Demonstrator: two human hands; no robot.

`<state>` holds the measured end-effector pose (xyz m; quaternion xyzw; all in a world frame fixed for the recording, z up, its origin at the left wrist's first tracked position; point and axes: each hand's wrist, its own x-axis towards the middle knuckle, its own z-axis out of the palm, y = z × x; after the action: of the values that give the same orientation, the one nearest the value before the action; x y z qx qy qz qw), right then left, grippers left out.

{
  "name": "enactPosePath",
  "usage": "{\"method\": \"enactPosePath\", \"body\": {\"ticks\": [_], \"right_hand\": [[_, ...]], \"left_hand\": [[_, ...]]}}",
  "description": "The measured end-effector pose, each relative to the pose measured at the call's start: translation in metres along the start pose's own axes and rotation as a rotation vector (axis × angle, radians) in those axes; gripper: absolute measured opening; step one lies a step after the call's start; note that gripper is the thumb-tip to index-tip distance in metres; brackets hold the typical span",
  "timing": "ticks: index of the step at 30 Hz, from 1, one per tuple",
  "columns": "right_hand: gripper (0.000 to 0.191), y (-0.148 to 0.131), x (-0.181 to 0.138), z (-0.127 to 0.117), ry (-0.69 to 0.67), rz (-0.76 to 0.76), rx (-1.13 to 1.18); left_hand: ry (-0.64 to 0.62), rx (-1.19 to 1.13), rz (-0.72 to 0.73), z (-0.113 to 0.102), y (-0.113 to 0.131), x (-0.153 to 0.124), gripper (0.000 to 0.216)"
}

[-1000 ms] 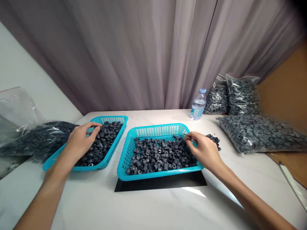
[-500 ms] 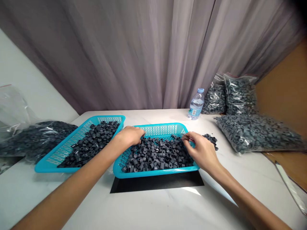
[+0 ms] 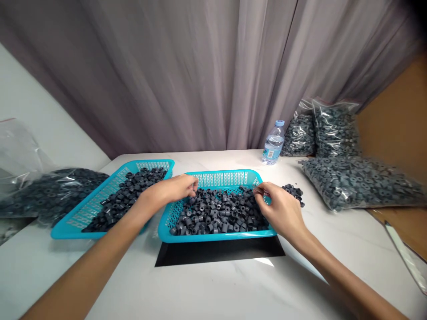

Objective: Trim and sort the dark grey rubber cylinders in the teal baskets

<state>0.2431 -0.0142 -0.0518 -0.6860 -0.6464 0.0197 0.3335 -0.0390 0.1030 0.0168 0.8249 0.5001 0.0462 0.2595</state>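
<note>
A turquoise plastic basket (image 3: 213, 238) holds a heap of small dark grey plastic cylinders (image 3: 220, 213), many with a hole through the middle. Over its left rear corner is my left hand (image 3: 180, 186), fingers curled and pinched together; what sits between the fingertips is hidden. At the right rim, my right hand (image 3: 278, 204) is closed on a thin metal tool (image 3: 257, 190), its tip pointing left over the basket; its exact kind is too small to tell. On the left stands a second turquoise basket (image 3: 78, 213) with more grey cylinders, partly behind my left forearm.
A black sheet (image 3: 220, 253) lies under the middle basket. Loose grey rings (image 3: 293, 194) sit right of it. Bags of grey pieces (image 3: 360, 182) fill the right side, another bag (image 3: 66, 191) the left. A water bottle (image 3: 273, 144) stands behind, before a grey curtain (image 3: 187, 75).
My left hand has shifted slightly left, drawing back from the pieces in the middle basket with its fingers still pinched. My right hand stays at the right rim with the metal tool.
</note>
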Motion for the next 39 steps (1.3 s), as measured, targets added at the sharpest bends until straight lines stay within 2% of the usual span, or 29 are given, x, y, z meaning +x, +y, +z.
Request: {"method": "enactPosePath", "body": {"ticks": [5, 9, 13, 16, 20, 25, 32, 39], "right_hand": [[0.017, 0.001, 0.000, 0.000, 0.000, -0.006, 0.007], [0.018, 0.002, 0.000, 0.000, -0.001, -0.011, 0.023], [0.017, 0.004, 0.000, 0.001, 0.002, -0.022, 0.018], [0.019, 0.004, 0.001, 0.001, 0.013, -0.020, 0.016], [0.019, 0.003, 0.003, 0.001, 0.015, 0.005, 0.007], [0.018, 0.006, 0.004, 0.002, 0.009, 0.033, -0.005], [0.019, 0.009, 0.005, 0.002, 0.009, 0.015, 0.010], [0.019, 0.012, 0.007, 0.004, -0.001, 0.022, 0.029]], "left_hand": [[-0.007, -0.075, 0.087, 0.014, 0.021, -0.024, 0.026], [0.127, -0.137, 0.082, 0.029, 0.024, -0.036, 0.029], [0.253, -0.191, 0.084, 0.035, 0.021, -0.038, 0.028], [0.257, -0.451, 0.066, 0.037, 0.021, -0.037, 0.026], [0.193, -0.854, -0.024, 0.039, 0.025, -0.039, 0.022], [0.106, -1.144, -0.094, 0.043, 0.026, -0.041, 0.019], [0.102, -1.123, -0.104, 0.049, 0.025, -0.038, 0.024], [0.068, -0.832, -0.008, 0.053, 0.040, -0.043, 0.027]]}}
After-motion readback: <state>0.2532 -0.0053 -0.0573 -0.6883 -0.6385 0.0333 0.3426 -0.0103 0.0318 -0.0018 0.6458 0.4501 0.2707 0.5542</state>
